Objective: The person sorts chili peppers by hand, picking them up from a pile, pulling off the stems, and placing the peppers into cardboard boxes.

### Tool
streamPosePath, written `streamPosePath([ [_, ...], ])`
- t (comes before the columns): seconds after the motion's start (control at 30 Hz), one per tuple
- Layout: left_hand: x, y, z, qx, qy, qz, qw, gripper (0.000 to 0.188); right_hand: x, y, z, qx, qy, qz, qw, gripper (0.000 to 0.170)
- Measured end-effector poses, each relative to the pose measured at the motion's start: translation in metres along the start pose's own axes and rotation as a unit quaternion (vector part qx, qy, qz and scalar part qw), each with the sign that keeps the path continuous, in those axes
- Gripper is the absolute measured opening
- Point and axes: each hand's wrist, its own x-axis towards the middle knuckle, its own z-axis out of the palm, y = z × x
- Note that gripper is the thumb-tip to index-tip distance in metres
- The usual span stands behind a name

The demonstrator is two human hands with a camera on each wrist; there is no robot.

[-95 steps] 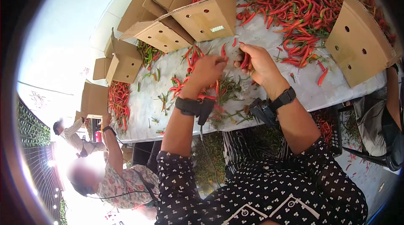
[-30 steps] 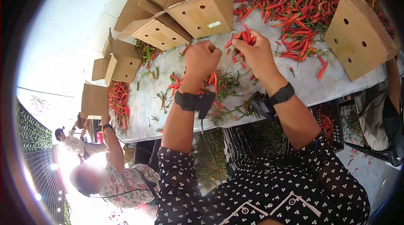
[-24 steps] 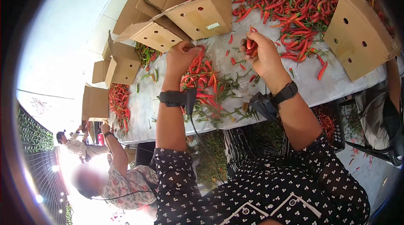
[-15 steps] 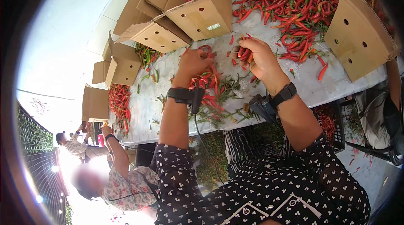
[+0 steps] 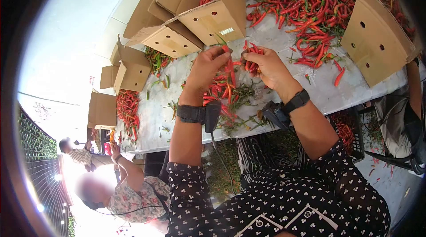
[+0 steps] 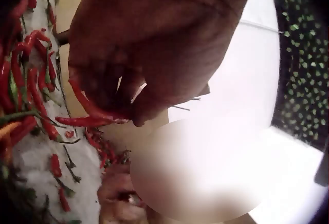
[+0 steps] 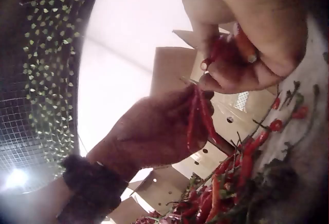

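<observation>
My left hand (image 5: 204,69) pinches red chilies (image 5: 231,72) between thumb and fingers. In the right wrist view these chilies (image 7: 194,113) hang as two red tips below a green stem. Close beside it, my right hand (image 5: 271,67) holds a small bunch of red chilies (image 5: 251,57) in curled fingers. Cut, stemless ends of that bunch (image 7: 226,53) show in the right wrist view, with the two hands' fingertips right at each other. Below the left hand lies a small heap of red chilies (image 5: 216,90), partly hidden by the wrist, with loose green stems (image 5: 242,94) next to it.
A large pile of red chilies (image 5: 317,4) covers the back right of the table (image 5: 284,97). Cardboard boxes (image 5: 208,22) line the far side, and another box (image 5: 379,37) stands at the right. At the left, another person (image 5: 137,192) sits by a chili pile (image 5: 128,108).
My left hand reached left to the small heap, then came back up and right with red chilies, close to my right hand. The right hand keeps its bunch and has shifted slightly.
</observation>
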Motion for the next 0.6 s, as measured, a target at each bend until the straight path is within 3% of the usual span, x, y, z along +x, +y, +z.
streamPosePath([
  [0.3,-0.005,-0.003,0.019,-0.155,0.000,-0.001,0.988,0.019,-0.007,-0.001,0.009,-0.027,-0.072,-0.022,0.997,0.016],
  [0.47,-0.010,0.001,0.020,-0.133,0.018,-0.009,0.991,0.018,-0.010,0.002,0.015,-0.078,-0.054,-0.069,0.993,0.017],
  [0.53,-0.010,0.004,0.021,-0.110,0.026,-0.012,0.993,0.017,-0.001,0.008,0.012,-0.155,-0.039,-0.131,0.978,0.016],
  [0.6,-0.011,0.007,0.018,-0.010,0.068,0.041,0.997,0.017,-0.004,0.009,0.010,-0.160,-0.042,-0.108,0.980,0.014],
])
